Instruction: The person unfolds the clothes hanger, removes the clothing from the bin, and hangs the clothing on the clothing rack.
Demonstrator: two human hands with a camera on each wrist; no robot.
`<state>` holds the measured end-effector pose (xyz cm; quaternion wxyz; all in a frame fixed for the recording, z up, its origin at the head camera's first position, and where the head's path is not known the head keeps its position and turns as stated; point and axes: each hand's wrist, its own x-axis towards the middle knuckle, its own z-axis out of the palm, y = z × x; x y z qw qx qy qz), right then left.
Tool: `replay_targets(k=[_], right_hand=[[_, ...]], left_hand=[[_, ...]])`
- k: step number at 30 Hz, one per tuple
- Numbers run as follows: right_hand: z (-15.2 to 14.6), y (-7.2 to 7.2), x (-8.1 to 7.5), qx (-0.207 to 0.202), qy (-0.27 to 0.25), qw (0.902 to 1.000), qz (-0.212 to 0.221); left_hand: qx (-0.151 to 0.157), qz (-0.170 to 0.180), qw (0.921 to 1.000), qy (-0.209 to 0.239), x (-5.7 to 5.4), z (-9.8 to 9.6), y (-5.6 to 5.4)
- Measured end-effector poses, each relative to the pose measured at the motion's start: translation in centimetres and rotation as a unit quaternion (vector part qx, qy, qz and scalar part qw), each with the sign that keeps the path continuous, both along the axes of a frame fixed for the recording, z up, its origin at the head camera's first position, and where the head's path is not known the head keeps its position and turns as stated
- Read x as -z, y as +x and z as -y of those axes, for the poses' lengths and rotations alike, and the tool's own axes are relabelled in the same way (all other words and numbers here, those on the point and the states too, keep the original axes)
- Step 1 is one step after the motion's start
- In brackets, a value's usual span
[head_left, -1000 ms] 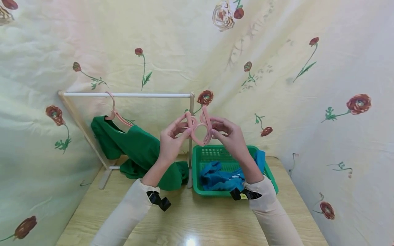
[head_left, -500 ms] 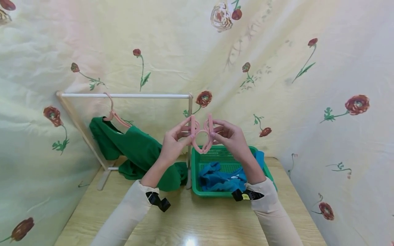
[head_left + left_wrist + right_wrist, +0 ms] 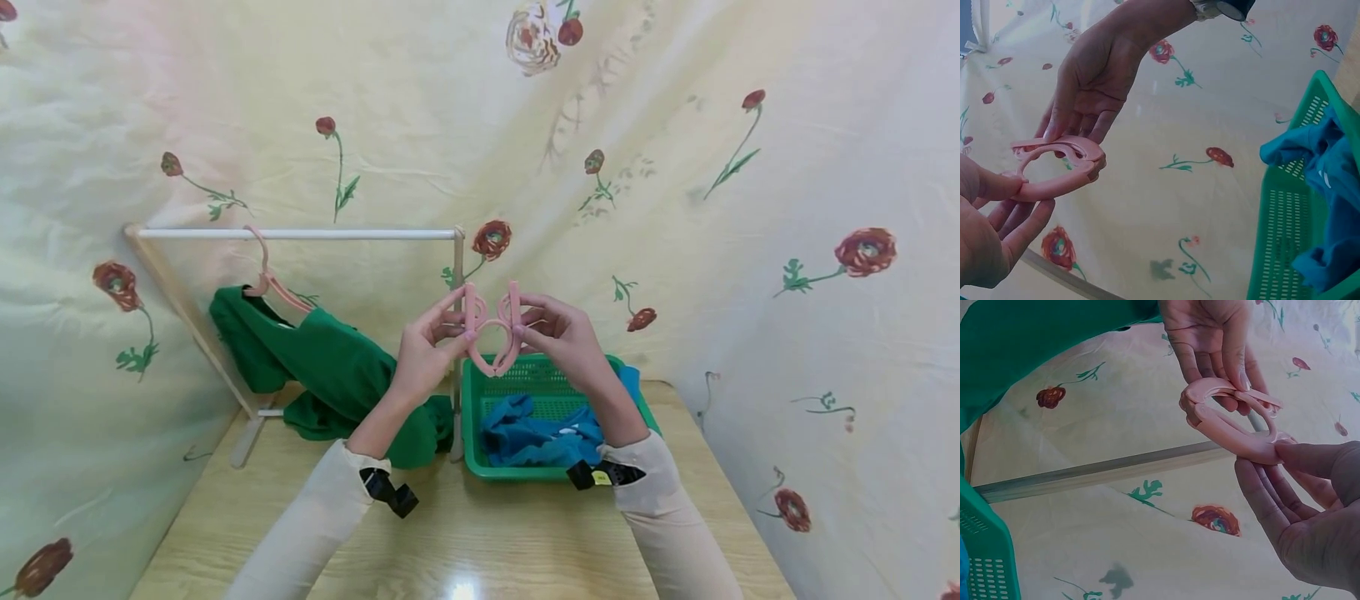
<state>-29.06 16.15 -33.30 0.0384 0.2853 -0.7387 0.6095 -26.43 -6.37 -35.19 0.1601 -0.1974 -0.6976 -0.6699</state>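
Note:
A pink folding clothes hanger (image 3: 495,367) is held up in front of me, its two arms folded upward and its hook curled between them. My left hand (image 3: 426,348) pinches one arm between thumb and fingers. On the other arm, my right hand (image 3: 562,337) has the same kind of pinch. In the left wrist view, the folded hanger (image 3: 1060,186) spans the gap between both hands. The right wrist view shows the hanger (image 3: 1229,432) from its other side, thumbs and fingertips on it.
A green garment (image 3: 337,358) hangs on another pink hanger (image 3: 264,271) from the white bar (image 3: 360,234) of a wooden-legged rack. Behind my hands, a green basket (image 3: 480,472) holds blue clothing (image 3: 540,437) on the wooden table (image 3: 420,542). Floral cloth surrounds the table.
Both hands have brought the hanger slightly lower, and its two arms went from tilted to nearly upright. Between the last two frames the hands barely move; the view shifts a little.

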Motion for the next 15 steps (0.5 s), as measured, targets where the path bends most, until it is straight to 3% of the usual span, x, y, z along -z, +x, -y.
replay_targets(k=[15], right_hand=[[-0.4,-0.8,1.6,-0.006,-0.037,0.9991,0.020]], left_hand=[[-0.038,-0.011,0.9991,0.018,1.5,-0.3,-0.9]])
